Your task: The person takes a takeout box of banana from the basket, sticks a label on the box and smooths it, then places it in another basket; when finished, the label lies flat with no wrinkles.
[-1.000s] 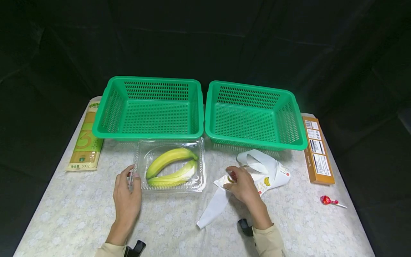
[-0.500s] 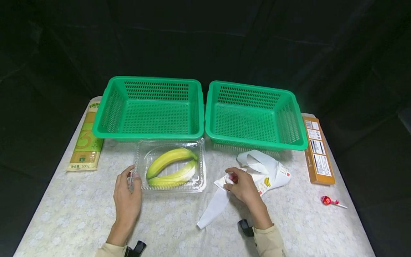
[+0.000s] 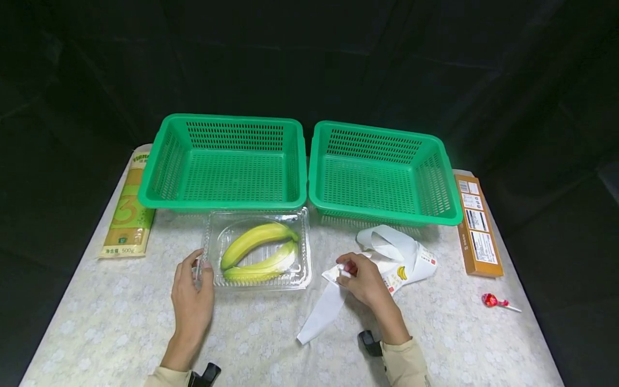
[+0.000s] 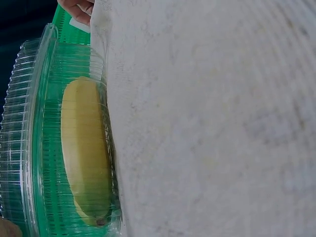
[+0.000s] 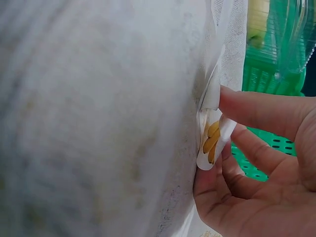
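Observation:
A clear plastic clamshell box [image 3: 306, 277] stands at the middle of the table with two bananas [image 3: 258, 242] inside. My left hand [image 3: 193, 295] holds its left edge between thumb and fingers; only a fingertip of that hand shows in the left wrist view. Right of the box lies a loose, folded white strip [image 3: 321, 314] printed with small bananas. The right hand [image 3: 365, 279] pinches it near its middle, and in the right wrist view thumb and fingertips close on a fold of the strip [image 5: 212, 133]. Part of the fold is hidden by the fingers.
Two green baskets, one left [image 3: 222, 204] and one right [image 3: 387, 217], stand side by side behind the box. A noodle packet [image 3: 128, 209] lies far left. An orange carton [image 3: 479, 226] and a red lollipop [image 3: 490, 300] lie on the right.
The right fingers shift slightly on the white strip, and the banana print seen near the fingertips a second ago is now covered. The left hand and the box stay nearly still.

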A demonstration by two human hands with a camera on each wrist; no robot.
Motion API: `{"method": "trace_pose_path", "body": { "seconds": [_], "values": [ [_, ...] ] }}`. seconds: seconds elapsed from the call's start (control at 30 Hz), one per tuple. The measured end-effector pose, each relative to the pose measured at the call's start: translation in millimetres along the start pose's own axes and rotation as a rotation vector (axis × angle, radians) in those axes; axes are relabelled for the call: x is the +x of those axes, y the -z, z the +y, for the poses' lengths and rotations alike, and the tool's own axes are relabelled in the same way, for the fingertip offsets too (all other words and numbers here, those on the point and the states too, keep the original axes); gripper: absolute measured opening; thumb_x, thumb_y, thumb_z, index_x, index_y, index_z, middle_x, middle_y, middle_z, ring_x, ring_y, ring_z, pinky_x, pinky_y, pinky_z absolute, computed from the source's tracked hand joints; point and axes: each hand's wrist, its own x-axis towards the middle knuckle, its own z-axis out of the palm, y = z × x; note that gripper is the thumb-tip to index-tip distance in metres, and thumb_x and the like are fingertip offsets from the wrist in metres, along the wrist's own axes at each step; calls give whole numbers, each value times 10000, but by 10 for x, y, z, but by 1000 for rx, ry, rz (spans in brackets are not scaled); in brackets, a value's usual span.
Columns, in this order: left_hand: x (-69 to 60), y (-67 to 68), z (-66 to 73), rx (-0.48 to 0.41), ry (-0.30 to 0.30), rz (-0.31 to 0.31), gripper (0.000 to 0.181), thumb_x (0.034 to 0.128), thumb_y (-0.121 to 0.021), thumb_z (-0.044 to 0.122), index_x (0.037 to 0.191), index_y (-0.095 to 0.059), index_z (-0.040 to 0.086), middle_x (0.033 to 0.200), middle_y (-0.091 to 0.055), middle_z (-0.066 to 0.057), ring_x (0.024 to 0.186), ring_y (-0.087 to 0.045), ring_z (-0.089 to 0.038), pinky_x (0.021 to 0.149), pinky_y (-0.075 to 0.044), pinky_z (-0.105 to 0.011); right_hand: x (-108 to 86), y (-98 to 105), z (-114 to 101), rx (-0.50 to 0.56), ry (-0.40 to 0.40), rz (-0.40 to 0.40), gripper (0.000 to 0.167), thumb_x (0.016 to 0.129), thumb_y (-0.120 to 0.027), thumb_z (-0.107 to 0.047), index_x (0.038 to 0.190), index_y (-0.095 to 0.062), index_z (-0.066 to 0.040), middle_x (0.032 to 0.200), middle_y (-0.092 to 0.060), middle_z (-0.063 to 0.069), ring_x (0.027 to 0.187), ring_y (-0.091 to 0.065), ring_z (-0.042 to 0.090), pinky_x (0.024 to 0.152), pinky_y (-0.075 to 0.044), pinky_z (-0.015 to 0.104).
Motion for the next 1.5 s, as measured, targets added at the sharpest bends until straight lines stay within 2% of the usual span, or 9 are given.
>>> {"method": "trace_pose_path", "body": {
  "seconds": [0.17, 0.3, 0.57, 0.73, 0.93, 1.07, 1.37, 1.5],
  "values": [
    [-4, 8, 10, -6, -16, 13, 359, 1041, -484, 194, 1358, -577, 52, 1090, -593, -176, 848, -492, -202, 727, -351, -317, -19, -14, 4, -28, 23, 1, 112, 812, -734, -13, 903, -705, -72, 877, -609, 71, 799, -542, 154, 749, -431, 283],
    [-8, 14, 17, -12, -12, 11, 357, 1042, -483, 192, 1360, -579, 62, 1093, -592, -172, 852, -493, -203, 729, -351, -326, -46, -16, -7, -53, 43, 5, 77, 826, -701, -15, 871, -685, -75, 895, -625, 71, 810, -545, 148, 761, -437, 286],
    [-3, -1, 21, -14, -13, 5, 358, 1044, -483, 201, 1359, -578, 59, 1094, -591, -174, 879, -507, -217, 747, -354, -338, -99, 29, -34, -83, 93, 25, 67, 870, -693, -41, 935, -685, -53, 878, -631, 87, 775, -542, 151, 735, -435, 299],
    [2, -7, 34, -14, -17, 6, 357, 1041, -491, 198, 1356, -578, 54, 1097, -588, -176, 880, -505, -218, 747, -351, -327, -162, 89, -68, -87, 126, 11, 79, 901, -682, -54, 979, -681, -62, 905, -659, 79, 814, -583, 158, 762, -470, 325],
    [-12, 1, 30, 11, -39, 25, 363, 1034, -495, 196, 1356, -577, 51, 1111, -601, -201, 908, -543, -297, 773, -385, -406, -249, 146, -113, -72, 160, -13, 104, 941, -649, -63, 1027, -701, -89, 930, -684, 43, 864, -629, 162, 798, -516, 355],
    [-16, 13, 36, 25, -52, 21, 380, 1028, -495, 192, 1376, -562, 54, 1165, -602, -203, 982, -567, -340, 807, -395, -451, -275, 163, -132, -74, 167, -11, 149, 944, -635, -39, 1039, -722, -113, 926, -682, 29, 863, -636, 147, 793, -524, 341],
    [-20, 32, 44, -8, -54, 41, 448, 963, -604, 146, 1402, -540, 86, 1246, -536, -187, 1076, -530, -307, 835, -364, -387, -296, 169, -146, -48, 230, 16, 263, 931, -611, 36, 1081, -749, -131, 1007, -739, 36, 877, -684, 154, 778, -556, 319],
    [-31, 43, 49, -41, -106, 87, 449, 935, -639, 104, 1377, -565, 80, 1239, -535, -194, 1122, -529, -323, 895, -365, -348, -328, 163, -182, -44, 255, 18, 262, 933, -623, 21, 1115, -743, -124, 1068, -747, 53, 932, -698, 184, 818, -571, 351]
  ]
}}
